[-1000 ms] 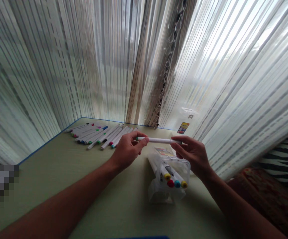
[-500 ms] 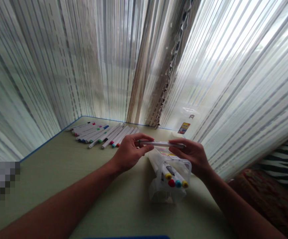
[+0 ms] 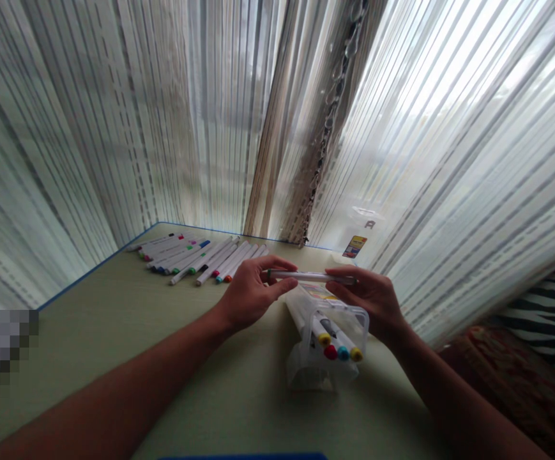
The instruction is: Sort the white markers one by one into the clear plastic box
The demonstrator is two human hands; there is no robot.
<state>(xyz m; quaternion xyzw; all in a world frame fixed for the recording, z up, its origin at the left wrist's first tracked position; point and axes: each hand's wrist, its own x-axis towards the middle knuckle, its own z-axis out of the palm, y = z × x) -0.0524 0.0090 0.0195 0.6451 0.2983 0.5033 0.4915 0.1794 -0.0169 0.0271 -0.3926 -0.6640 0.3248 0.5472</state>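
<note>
Both my hands hold one white marker (image 3: 311, 276) level above the table, a green cap showing at its left end. My left hand (image 3: 251, 294) pinches the left end with thumb and fingers. My right hand (image 3: 372, 298) pinches the right end. Just below the marker lies a clear plastic case (image 3: 327, 345) on its side, with markers inside whose yellow, red and blue end caps face me. A row of several white markers (image 3: 195, 254) with coloured caps lies side by side on the table, to the left beyond my left hand.
The pale green table (image 3: 128, 332) has a blue-edged rim at the back left. Striped sheer curtains (image 3: 425, 160) hang close behind and to both sides. A small yellow label (image 3: 354, 246) stands at the curtain's foot. A zebra-patterned cushion (image 3: 545, 306) sits at the right.
The marker and both hands have dropped slightly toward the case since a second ago. The marker stays level between the two hands.
</note>
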